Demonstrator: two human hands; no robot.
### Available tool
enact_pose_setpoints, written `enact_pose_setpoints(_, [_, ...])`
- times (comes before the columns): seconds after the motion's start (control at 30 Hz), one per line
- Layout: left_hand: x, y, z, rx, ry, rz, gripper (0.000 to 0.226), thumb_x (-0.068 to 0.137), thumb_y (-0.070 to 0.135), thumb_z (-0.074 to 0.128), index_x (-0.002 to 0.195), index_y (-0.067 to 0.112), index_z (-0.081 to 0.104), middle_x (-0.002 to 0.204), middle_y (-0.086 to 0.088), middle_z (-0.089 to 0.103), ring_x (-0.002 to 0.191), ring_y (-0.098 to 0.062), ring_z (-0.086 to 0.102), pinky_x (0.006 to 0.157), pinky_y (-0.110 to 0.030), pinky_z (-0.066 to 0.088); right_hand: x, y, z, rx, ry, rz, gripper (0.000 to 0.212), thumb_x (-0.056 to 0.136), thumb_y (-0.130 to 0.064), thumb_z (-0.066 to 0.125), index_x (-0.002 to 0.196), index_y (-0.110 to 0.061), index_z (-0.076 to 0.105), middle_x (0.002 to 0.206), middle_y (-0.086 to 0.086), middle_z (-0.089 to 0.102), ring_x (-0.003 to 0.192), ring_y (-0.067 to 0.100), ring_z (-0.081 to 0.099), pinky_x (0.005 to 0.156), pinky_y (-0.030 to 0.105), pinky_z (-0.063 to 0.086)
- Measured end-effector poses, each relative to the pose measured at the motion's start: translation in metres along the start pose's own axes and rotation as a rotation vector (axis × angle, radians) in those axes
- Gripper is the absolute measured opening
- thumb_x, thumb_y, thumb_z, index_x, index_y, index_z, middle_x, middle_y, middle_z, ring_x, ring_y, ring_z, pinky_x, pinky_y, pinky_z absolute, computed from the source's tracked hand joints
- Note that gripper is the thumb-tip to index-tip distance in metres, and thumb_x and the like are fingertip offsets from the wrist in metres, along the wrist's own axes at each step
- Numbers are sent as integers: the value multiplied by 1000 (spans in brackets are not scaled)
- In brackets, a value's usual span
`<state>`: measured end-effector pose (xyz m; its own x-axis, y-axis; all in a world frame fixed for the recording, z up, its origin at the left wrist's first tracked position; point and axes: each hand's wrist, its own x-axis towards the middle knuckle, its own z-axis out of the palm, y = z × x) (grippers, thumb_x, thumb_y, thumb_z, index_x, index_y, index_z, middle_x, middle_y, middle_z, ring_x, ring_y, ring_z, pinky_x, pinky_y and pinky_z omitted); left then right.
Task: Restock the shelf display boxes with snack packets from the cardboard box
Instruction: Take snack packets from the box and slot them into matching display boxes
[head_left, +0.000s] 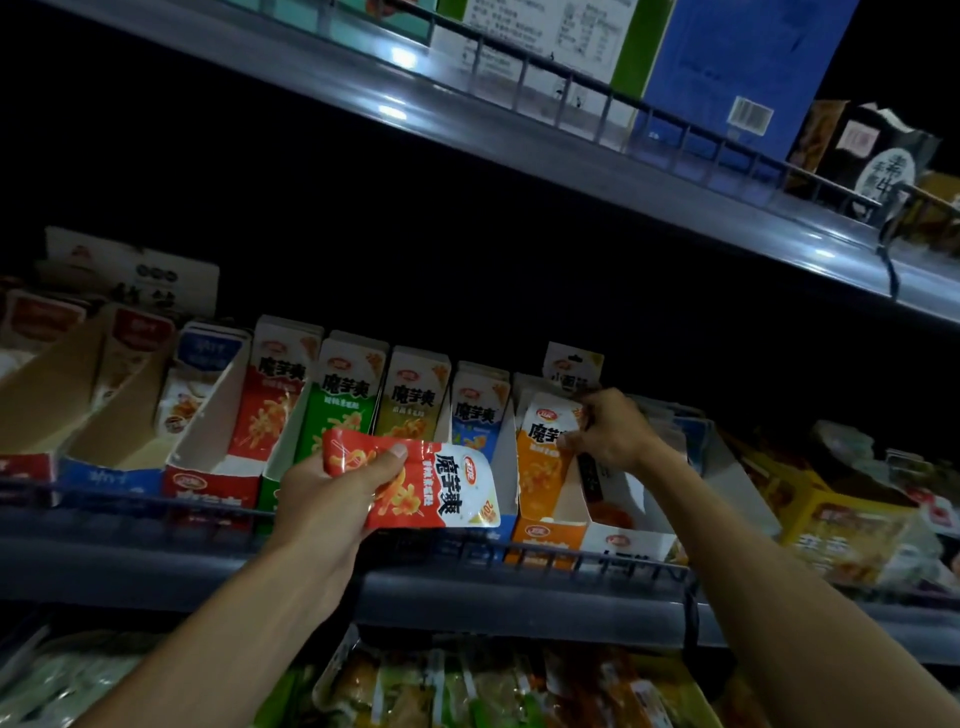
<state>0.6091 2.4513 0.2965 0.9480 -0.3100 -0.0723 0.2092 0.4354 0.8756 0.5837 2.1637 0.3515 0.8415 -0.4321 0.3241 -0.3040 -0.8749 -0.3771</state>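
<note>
Before the middle shelf, a glossy red-and-white snack packet (415, 486) was gripped sideways by the left hand (332, 499), thumb curled over it. An orange-and-white packet (545, 447) in the orange cardboard display box (545, 540) was pinched by the right hand (613, 431), beside green, yellow and blue boxed packets.

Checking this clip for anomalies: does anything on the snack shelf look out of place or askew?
Mildly. The left hand holds a red packet sideways in front of the green and blue display boxes, not the red display box. The right hand pinches an orange packet.
</note>
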Motion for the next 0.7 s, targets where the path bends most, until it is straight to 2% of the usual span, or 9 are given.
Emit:
enact_pose_setpoints(0.07, [1, -2, -1, -14, -9, -2, 21, 83, 12, 74, 102, 9, 67, 88, -7, 77, 86, -24, 73, 76, -36, 55, 6, 3, 1, 60, 51, 17, 26, 83, -15, 75, 106, -10, 64, 112, 8, 69, 104, 25, 65, 88, 40, 55])
enact_pose_setpoints(0.3, [-2, -7, -3, -28, -16, -22, 24, 81, 15, 75, 102, 10, 66, 83, -5, 78, 81, -21, 74, 71, -34, 53, 9, 13, 18, 100, 145, 80, 38, 81, -16, 78, 113, -11, 58, 114, 10, 66, 108, 29, 63, 90, 41, 54])
enact_pose_setpoints(0.5, [-6, -3, -3, -48, -14, -22, 21, 81, 15, 74, 100, 11, 66, 84, -5, 77, 82, -20, 73, 69, -31, 51, 6, 13, 16, 102, 210, 131, 38, 79, -24, 80, 108, -12, 57, 106, 9, 66, 98, 28, 65, 85, 47, 56])
enact_pose_setpoints(0.6, [-10, 0, -2, -65, -13, -20, 18, 82, 14, 73, 97, 12, 66, 84, -4, 77, 83, -20, 72, 68, -31, 49, -6, 6, 10, 115, 297, 146, 33, 84, -29, 75, 108, -15, 58, 101, 4, 66, 94, 25, 64, 81, 45, 56])
enact_pose_setpoints(0.7, [-16, 6, -2, -97, -4, -10, 17, 82, 14, 73, 98, 13, 66, 82, -2, 77, 82, -19, 71, 69, -31, 49, -33, -26, 3, 355, 335, 4, 14, 92, -28, 66, 97, -18, 58, 82, -1, 61, 77, 18, 61, 68, 33, 53])
